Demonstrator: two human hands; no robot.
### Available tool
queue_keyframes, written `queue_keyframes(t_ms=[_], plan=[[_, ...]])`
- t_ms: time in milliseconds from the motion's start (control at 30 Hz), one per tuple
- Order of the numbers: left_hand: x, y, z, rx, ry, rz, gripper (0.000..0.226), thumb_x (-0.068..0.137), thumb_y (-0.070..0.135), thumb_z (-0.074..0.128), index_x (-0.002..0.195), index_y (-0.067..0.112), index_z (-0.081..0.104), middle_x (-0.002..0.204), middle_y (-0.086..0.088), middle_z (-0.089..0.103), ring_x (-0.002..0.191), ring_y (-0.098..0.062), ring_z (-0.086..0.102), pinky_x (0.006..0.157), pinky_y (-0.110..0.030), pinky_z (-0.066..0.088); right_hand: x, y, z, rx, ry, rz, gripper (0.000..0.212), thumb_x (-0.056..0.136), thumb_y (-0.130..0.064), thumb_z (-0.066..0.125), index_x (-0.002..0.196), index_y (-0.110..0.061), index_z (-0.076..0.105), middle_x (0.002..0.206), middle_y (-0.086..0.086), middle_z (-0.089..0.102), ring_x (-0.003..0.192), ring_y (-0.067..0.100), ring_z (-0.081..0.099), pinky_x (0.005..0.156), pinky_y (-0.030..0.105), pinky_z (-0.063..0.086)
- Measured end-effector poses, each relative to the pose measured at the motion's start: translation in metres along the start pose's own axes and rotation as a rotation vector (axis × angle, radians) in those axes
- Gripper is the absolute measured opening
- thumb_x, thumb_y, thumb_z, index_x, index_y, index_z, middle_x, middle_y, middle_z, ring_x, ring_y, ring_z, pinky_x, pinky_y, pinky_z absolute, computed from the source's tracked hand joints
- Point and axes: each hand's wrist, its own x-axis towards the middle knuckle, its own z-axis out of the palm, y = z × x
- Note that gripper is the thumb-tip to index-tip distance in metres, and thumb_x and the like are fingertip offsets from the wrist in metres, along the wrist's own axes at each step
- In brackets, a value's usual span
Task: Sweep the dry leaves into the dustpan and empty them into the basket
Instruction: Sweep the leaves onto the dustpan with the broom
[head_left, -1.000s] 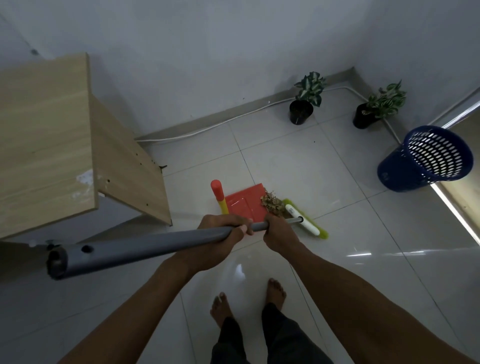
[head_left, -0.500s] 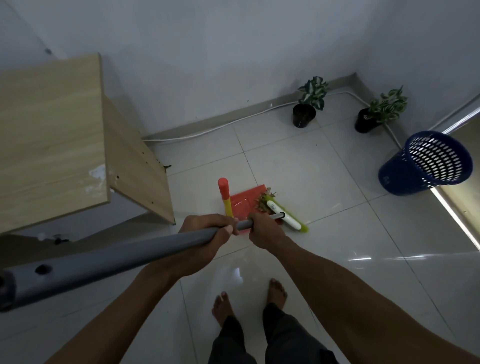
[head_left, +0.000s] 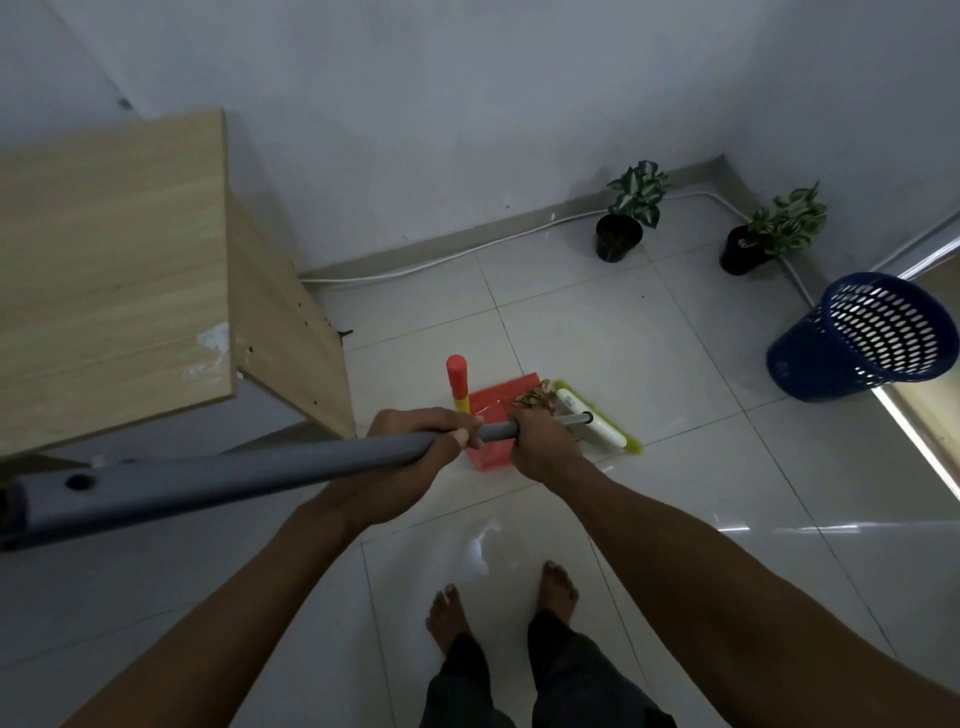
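Note:
Both hands grip the grey broom pole (head_left: 218, 475): my left hand (head_left: 415, 447) higher up, my right hand (head_left: 543, 441) lower, near the head. The white and lime-green broom head (head_left: 597, 421) lies on the tiled floor against the right edge of the red dustpan (head_left: 491, 408). A small heap of dry brown leaves (head_left: 532, 397) sits on the pan beside the head. The pan's red and yellow handle (head_left: 458, 382) stands upright. A dark blue perforated basket (head_left: 862, 338) stands at the right, apart from the pan.
A light wooden table (head_left: 114, 270) fills the left. Two potted plants, one (head_left: 626, 218) by the back wall and another (head_left: 769, 231) in the corner, stand by a white cable (head_left: 441, 262) along the skirting. My bare feet (head_left: 501, 603) stand on the floor tiles.
The broom head has swept left, pushing the leaves from the pan's right edge onto the red dustpan. Both hands keep their grip on the pole.

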Motion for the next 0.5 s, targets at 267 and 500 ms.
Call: queue_keyframes(t_ms=[267,500], plan=[[0.023,-0.030,0.016,0.246,-0.128,0.119,0.035,0.088,0.040,0.050,0.100,0.016,0.072,0.108,-0.003,0.073,0.087,-0.009,0.068,0.077,-0.027,0.058,0.024,0.031,0.012,-0.032,-0.076,0.011,0.024,0.081,0.001,0.051,0.099,-0.011,0.060,0.098,0.011,0.064,0.092,0.029,0.062,0.069,0.031,0.045],[-0.012,-0.030,-0.012,0.276,-0.136,0.124,0.027,0.089,0.040,0.049,0.097,0.026,0.071,0.111,0.007,0.070,0.096,0.003,0.065,0.078,-0.003,0.047,0.011,0.003,0.032,-0.033,-0.128,-0.067,0.022,0.082,-0.002,0.050,0.098,-0.013,0.059,0.098,0.012,0.065,0.091,0.030,0.062,0.071,0.034,0.049]])
